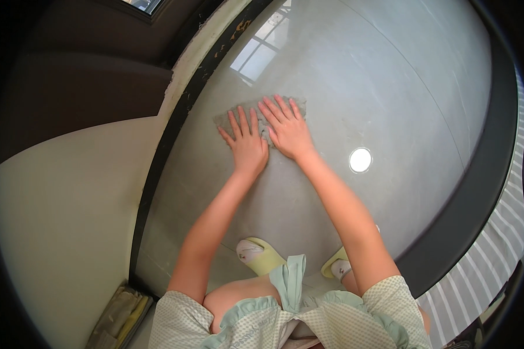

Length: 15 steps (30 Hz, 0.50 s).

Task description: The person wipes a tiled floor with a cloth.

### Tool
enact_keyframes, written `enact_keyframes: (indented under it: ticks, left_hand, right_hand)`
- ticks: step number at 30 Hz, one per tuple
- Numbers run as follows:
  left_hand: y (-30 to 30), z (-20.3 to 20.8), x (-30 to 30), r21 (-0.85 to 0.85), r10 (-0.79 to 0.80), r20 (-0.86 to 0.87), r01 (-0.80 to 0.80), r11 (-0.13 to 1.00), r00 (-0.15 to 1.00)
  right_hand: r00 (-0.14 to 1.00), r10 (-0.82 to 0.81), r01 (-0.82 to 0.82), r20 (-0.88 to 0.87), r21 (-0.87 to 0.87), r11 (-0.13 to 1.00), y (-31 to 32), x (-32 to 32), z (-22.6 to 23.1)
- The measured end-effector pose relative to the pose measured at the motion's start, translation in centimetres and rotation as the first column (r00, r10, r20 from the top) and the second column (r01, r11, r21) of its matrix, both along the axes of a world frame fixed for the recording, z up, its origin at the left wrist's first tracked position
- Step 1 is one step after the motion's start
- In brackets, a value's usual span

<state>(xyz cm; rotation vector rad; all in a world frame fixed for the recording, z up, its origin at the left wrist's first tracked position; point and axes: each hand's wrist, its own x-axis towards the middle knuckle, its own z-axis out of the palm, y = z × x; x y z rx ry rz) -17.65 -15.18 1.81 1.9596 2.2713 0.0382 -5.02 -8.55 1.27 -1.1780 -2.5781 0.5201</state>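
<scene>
Grey cloth (263, 125), rumpled and textured, lies spread on the glossy grey floor (332, 93), toward the dark baseboard (157, 166) but clear of it. Both hands rest on it side by side, backs up.

Left hand (249, 152): grip apart, fingers fanned and laid flat over the left part of the cloth; thumb mostly hidden from this angle. Right hand (291, 135): grip apart, fingers spread over the right part, thumb angled toward the left hand. A strip of cloth shows between the two hands; its lower extent is covered by them. Both arms extended from the lower edge of view.

Surroundings: floor reflects a window shape (256, 58) and a round bright light (360, 160). Yellow-green slippers (268, 259) on the person's feet, below the hands. Pale wall (70, 203) at left, with a dark panel (93, 99) above. Lower left corner: folded grey and yellow items (117, 317), kind unclear. Right side: dark curved-looking border (468, 212), then white-striped grey fabric (477, 273) along it.
</scene>
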Motion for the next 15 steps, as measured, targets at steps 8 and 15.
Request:
enact_keyframes:
  ticks: [8,15]
  left_hand:
    - [-8.3,-0.8,7.2,-0.059,-0.190,0.342,0.223,0.973,0.920]
    - [-17.2,-0.9,10.9,-0.102,-0.396,0.419,0.475,0.874,0.817]
  right_hand:
    - [0.998,0.007,0.004,0.066,-0.154,0.988,-7.4,7.9,0.0]
    - [0.991,0.058,-0.026,0.121,-0.250,0.968,-16.4,14.7,0.8]
